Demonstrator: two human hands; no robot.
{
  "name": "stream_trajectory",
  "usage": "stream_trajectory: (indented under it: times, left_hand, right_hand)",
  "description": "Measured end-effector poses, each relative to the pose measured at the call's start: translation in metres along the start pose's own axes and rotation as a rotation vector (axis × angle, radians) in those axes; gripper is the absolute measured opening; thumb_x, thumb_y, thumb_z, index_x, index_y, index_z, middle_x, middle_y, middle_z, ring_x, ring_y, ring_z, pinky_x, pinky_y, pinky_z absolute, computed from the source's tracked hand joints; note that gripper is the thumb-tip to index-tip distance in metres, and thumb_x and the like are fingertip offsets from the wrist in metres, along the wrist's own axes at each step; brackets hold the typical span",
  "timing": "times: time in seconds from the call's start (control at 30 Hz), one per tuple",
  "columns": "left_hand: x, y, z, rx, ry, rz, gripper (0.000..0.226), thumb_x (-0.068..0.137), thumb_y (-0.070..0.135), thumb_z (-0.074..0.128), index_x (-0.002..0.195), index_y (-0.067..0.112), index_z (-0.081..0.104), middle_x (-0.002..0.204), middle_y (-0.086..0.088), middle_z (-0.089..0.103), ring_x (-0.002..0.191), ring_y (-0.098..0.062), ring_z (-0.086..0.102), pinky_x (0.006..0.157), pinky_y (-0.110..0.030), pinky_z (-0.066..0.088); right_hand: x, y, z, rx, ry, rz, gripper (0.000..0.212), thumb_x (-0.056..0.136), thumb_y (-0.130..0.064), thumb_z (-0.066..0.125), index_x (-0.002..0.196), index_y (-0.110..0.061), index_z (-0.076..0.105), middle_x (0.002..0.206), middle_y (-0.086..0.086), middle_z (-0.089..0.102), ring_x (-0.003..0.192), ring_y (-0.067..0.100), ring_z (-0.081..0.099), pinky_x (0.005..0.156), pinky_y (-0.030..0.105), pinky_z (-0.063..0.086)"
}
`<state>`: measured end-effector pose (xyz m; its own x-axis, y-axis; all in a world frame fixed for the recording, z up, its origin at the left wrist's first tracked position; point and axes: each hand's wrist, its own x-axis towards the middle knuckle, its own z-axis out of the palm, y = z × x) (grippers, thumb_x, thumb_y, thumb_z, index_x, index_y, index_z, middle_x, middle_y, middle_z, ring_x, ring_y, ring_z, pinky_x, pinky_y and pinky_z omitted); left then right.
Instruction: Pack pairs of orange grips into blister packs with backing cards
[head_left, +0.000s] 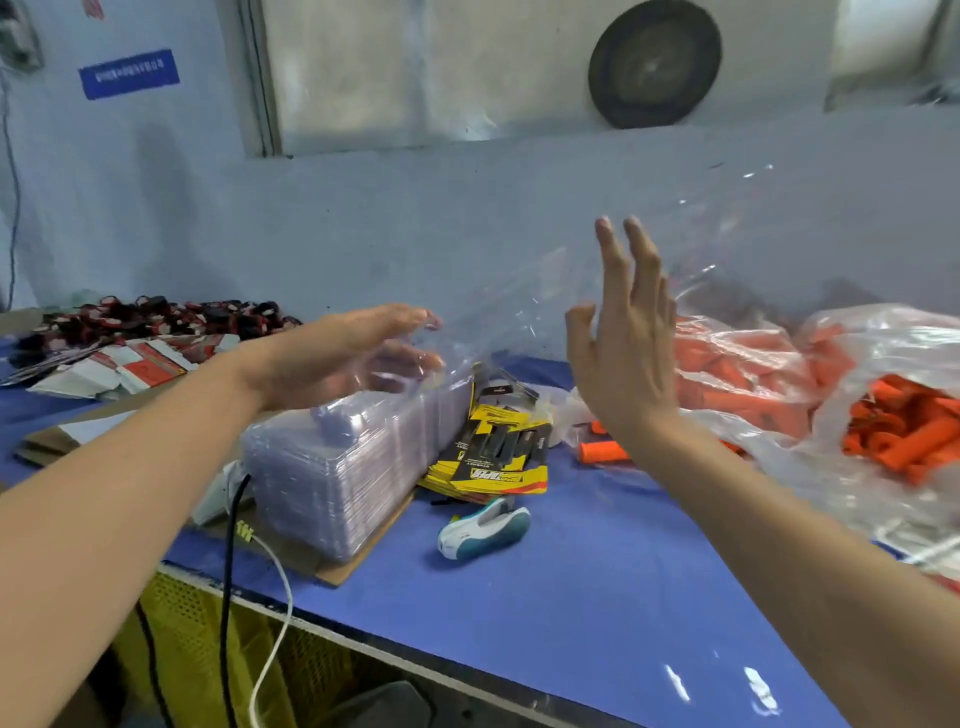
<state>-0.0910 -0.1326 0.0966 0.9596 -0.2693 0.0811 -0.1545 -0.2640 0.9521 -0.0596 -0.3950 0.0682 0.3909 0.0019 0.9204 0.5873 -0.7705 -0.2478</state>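
A blue surface (597, 597) fills the lower frame, with clear bags (753, 332) of orange grips (904, 441) heaped at the right edge and a loose clear film (519, 301) lifted across the centre. Left of centre stands a stack of blister packs (332, 483), with yellow-black backing cards (493, 457) leaning just beside it. The left hand (353, 358) reaches into the film, though I cannot tell if it grips; the right hand (623, 353) is raised, fingers spread and released, above a white-teal stapler (483, 530) and one loose grip (602, 453).
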Motion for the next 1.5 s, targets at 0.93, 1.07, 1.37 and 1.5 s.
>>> stream_trajectory:
  times: [0.93, 1.07, 1.37, 1.5]
  left_hand:
    - [0.129, -0.171, 0.197, -0.322, 0.286, -0.252, 0.049, 0.103, 0.051, 0.035, 0.103, 0.014, 0.067, 0.098, -0.012, 0.076, 0.095, -0.027, 0.071, 0.075, -0.035, 0.058]
    - [0.126, -0.164, 0.214, 0.076, 0.405, -0.003, 0.033, 0.104, 0.038, 0.039, 0.094, 0.024, 0.067, 0.100, 0.003, 0.072, 0.098, -0.014, 0.064, 0.086, -0.036, 0.050]
    - [0.115, -0.167, 0.243, 0.577, 0.191, 0.285, 0.017, 0.100, 0.033, 0.050, 0.112, 0.033, 0.063, 0.108, 0.026, 0.059, 0.104, 0.007, 0.048, 0.083, -0.003, 0.032]
    - [0.108, -0.177, 0.257, 0.692, -0.058, 0.366, 0.035, 0.098, 0.040, 0.050, 0.132, 0.031, 0.056, 0.141, 0.021, 0.044, 0.136, 0.009, 0.024, 0.110, -0.003, 0.010]
  right_hand:
    - [-0.140, 0.266, -0.081, -0.568, -0.883, 0.127, 0.055, 0.104, -0.044, 0.031, 0.062, -0.013, 0.050, 0.064, 0.007, 0.057, 0.068, 0.036, 0.059, 0.059, 0.034, 0.037]
    - [-0.135, 0.277, -0.081, -0.620, -0.853, 0.088, 0.053, 0.104, -0.041, 0.030, 0.073, -0.014, 0.062, 0.077, 0.006, 0.067, 0.077, 0.033, 0.063, 0.071, 0.035, 0.043]
    - [-0.133, 0.218, -0.075, -0.212, -0.556, 0.409, 0.030, 0.102, -0.037, 0.042, 0.107, -0.022, 0.067, 0.106, 0.001, 0.065, 0.095, 0.024, 0.059, 0.083, 0.042, 0.047]
    - [-0.164, 0.199, -0.062, -0.452, -0.820, 0.415, 0.041, 0.101, -0.043, 0.039, 0.140, -0.031, 0.046, 0.136, -0.004, 0.051, 0.121, 0.024, 0.047, 0.104, 0.039, 0.034]
